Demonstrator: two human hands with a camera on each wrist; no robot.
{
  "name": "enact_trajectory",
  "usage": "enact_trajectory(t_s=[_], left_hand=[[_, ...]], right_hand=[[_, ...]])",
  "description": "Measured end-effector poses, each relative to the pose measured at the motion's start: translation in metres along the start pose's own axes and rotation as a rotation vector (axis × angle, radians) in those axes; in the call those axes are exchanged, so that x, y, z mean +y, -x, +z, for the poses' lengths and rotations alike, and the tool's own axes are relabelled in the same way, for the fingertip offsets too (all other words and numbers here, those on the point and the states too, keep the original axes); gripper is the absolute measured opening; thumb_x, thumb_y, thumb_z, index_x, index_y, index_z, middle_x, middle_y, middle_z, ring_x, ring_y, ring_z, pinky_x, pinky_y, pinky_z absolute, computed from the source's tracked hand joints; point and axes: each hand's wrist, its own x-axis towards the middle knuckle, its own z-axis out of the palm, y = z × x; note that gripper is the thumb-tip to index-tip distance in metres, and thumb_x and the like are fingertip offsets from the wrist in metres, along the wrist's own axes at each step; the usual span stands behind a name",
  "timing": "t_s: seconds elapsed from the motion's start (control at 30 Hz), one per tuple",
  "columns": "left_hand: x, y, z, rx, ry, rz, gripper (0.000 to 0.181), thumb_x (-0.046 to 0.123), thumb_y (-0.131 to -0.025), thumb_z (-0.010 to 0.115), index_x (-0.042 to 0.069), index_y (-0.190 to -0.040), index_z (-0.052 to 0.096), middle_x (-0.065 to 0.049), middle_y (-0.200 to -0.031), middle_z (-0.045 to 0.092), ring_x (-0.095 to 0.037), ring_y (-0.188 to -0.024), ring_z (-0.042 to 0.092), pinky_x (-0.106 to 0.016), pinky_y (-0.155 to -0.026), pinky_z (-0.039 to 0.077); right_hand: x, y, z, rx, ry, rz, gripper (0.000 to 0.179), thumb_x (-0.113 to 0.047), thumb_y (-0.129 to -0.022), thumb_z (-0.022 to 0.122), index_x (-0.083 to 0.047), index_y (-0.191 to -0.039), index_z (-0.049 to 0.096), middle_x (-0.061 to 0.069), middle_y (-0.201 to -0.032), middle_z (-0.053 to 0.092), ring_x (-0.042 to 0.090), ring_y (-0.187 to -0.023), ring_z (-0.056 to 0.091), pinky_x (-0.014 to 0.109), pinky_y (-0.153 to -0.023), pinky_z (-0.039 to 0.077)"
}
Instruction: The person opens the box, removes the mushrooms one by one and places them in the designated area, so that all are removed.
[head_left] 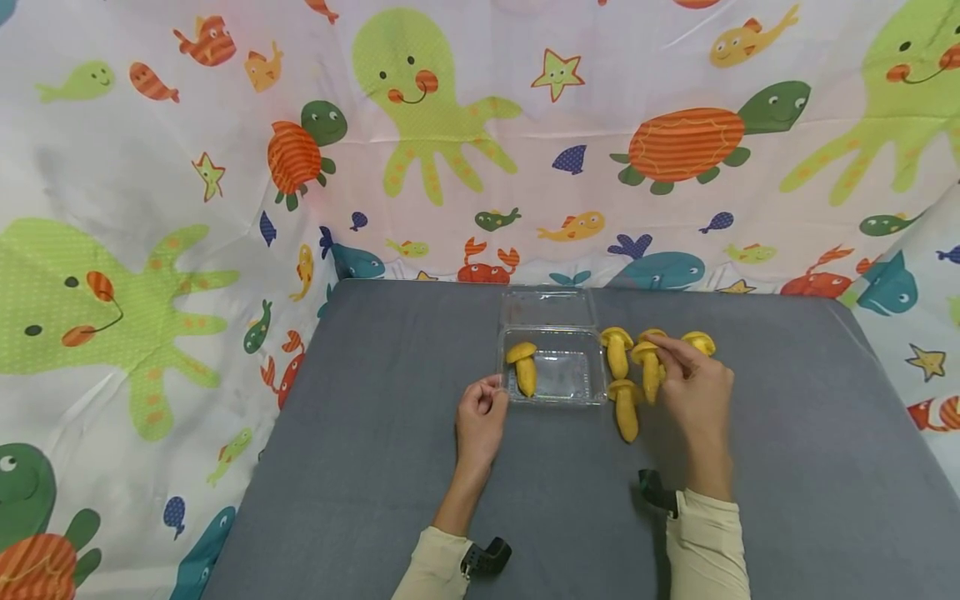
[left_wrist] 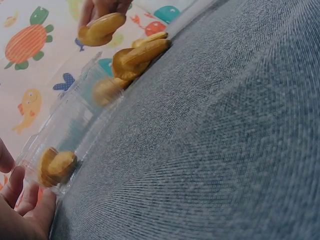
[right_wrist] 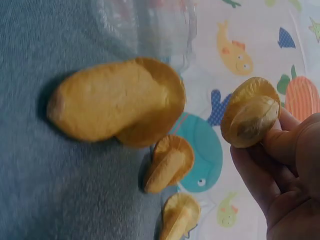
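Note:
My right hand (head_left: 693, 387) pinches a yellow mushroom (right_wrist: 251, 112) by its cap edge, raised above the table beside the clear box. In the right wrist view its stem end faces the camera. My left hand (head_left: 480, 421) holds the near left corner of the clear plastic box (head_left: 562, 401) between thumb and fingers. The box lies with its lid (head_left: 547, 308) folded back. One yellow mushroom (head_left: 526, 375) is inside, at the left side. Just right of the box lie several more, among them a near mushroom (head_left: 627, 415) and a far one (head_left: 617, 354).
Another mushroom (head_left: 700, 342) lies beyond my right hand, partly covered by it. A grey cloth (head_left: 375, 467) covers the table. Behind and at the left hangs a white curtain (head_left: 465, 75) printed with sea animals.

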Motion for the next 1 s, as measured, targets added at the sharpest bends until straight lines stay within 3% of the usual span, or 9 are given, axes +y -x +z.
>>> enact_trajectory(t_s=[0.43,0.57,0.8,1.0], left_hand=[[0.004,0.001,-0.002,-0.001,-0.006,-0.01,0.013,0.001,-0.093,0.064,0.002,-0.082,0.056,-0.016,-0.122,0.07,-0.029,-0.113,0.07,-0.021,-0.083,0.051],[0.006,0.0,-0.001,0.0,0.002,-0.014,0.014,-0.001,-0.094,0.065,-0.001,-0.083,0.056,-0.017,-0.123,0.07,-0.033,-0.115,0.069,-0.021,-0.083,0.05],[0.005,0.0,0.002,0.012,0.011,-0.007,0.014,-0.004,-0.093,0.065,-0.004,-0.083,0.056,-0.02,-0.123,0.07,-0.034,-0.114,0.069,-0.019,-0.082,0.049],[0.003,0.001,0.001,-0.003,0.014,-0.011,0.015,-0.001,-0.093,0.066,0.001,-0.082,0.056,-0.016,-0.121,0.07,-0.03,-0.114,0.07,-0.02,-0.085,0.051]], right_hand=[[0.012,0.005,-0.013,-0.053,0.105,0.084,0.02,-0.004,-0.098,0.073,-0.014,-0.112,0.084,0.01,-0.092,0.081,0.011,-0.05,0.044,0.02,-0.047,0.032],[0.018,0.008,-0.019,-0.12,0.134,0.109,0.021,-0.005,-0.1,0.071,-0.013,-0.115,0.083,0.012,-0.09,0.08,0.016,-0.051,0.046,0.021,-0.046,0.034],[0.028,0.016,-0.026,-0.23,0.191,0.104,0.021,-0.007,-0.102,0.069,-0.011,-0.119,0.081,0.002,-0.059,0.061,0.017,-0.049,0.042,0.028,-0.046,0.033],[0.029,0.019,-0.03,-0.305,0.205,0.123,0.022,-0.008,-0.103,0.068,-0.01,-0.121,0.079,0.003,-0.064,0.063,0.019,-0.054,0.046,0.031,-0.047,0.036]])
